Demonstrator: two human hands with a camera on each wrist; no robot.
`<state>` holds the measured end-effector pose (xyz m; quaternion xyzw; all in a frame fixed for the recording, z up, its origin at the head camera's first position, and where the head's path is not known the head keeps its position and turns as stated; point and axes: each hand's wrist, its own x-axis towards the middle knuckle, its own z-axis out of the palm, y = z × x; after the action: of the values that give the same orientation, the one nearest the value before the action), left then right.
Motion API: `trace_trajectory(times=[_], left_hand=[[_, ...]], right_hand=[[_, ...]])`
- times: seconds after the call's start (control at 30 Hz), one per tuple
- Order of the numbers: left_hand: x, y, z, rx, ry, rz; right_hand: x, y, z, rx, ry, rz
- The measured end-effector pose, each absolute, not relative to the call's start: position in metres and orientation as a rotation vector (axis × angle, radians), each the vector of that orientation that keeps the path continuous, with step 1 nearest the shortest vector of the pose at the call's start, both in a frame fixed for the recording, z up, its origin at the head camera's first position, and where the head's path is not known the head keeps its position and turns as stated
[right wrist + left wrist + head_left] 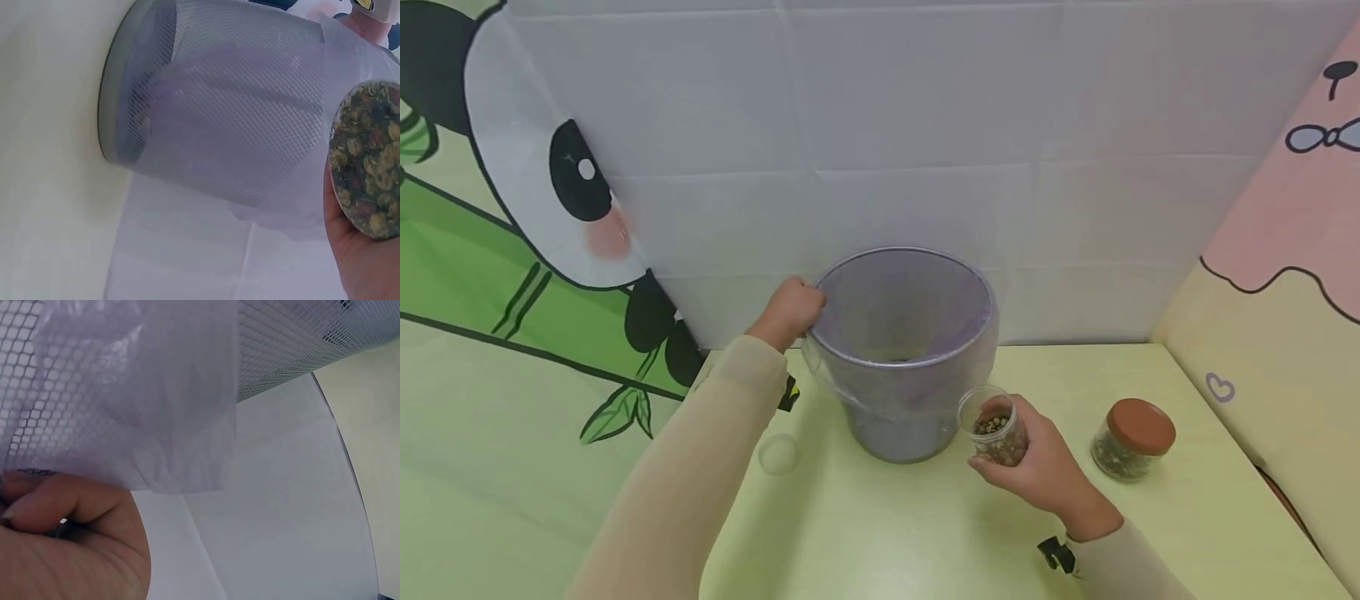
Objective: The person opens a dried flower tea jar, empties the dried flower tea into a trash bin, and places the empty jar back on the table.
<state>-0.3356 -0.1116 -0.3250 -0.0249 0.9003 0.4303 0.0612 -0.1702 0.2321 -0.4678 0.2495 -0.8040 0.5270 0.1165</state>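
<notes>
A mesh wastebasket [898, 425] stands upright on the table, lined with a thin translucent purple bag [175, 406] folded over its rim. With curled fingers my left hand [793, 310] grips the rim and the bag at the left side. My right hand [1045, 471] holds a clear jar [1007, 446] without a lid, close to the front right of the basket. The jar is tilted slightly and partly filled with dried flower buds and herbs [372, 162], seen through its base in the right wrist view. Part of the basket's inside is hidden.
To the right stands a second clear jar [1120, 458] with a brown lid [1141, 427] and similar dried contents. A round translucent disc, like a lid [778, 455], lies left of the basket. White cloth [917, 125] hangs behind the table, with printed cloth on both sides.
</notes>
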Motion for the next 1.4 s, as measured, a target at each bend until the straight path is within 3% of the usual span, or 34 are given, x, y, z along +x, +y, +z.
trace_trajectory(times=[1.4], left_hand=[[-0.338, -0.114, -0.327, -0.066, 2.784, 1.211]], right_hand=[[-0.251, 0.267, -0.329, 0.611, -2.699, 0.736]])
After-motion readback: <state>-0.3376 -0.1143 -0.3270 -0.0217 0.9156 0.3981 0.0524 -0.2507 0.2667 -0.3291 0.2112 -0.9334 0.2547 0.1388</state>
